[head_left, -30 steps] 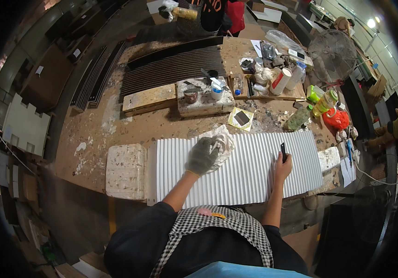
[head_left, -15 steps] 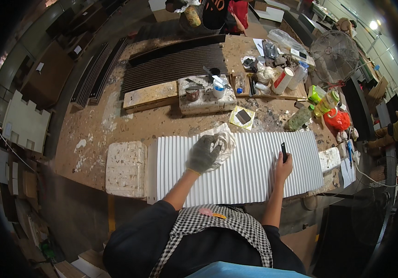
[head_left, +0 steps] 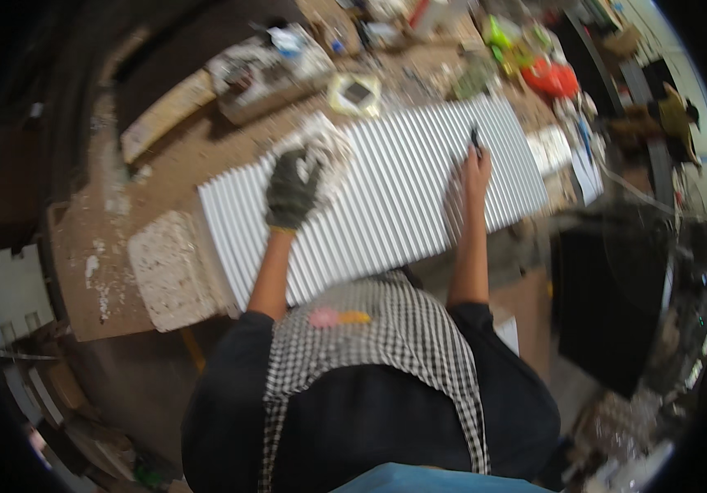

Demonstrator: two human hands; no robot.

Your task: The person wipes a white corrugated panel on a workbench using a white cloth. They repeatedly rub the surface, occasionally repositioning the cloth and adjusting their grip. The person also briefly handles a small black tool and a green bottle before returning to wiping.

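A light silvery-white ribbed panel [head_left: 378, 201] lies across the workbench in front of me. My left hand [head_left: 292, 193], in a dark grey glove, is closed on a crumpled white cloth [head_left: 333, 164] at the panel's left part, by its far edge. The cloth bunches out past my fingers. My bare right hand [head_left: 477, 168] grips a small, narrow black tool [head_left: 474, 135] over the panel's right part. The tool points away from me; its exact kind is blurred.
Stained white blocks [head_left: 171, 271] [head_left: 549, 149] sit at the panel's two ends. Beyond it are a yellowish bar [head_left: 168, 115], a paint-spotted block [head_left: 275, 82] carrying pots, a square card [head_left: 355, 93] with a dark patch, and an orange-red bag [head_left: 551, 80].
The whole view has swung, so the bench and panel appear tilted and higher in the picture. Both hands keep hold of the cloth and the black tool.
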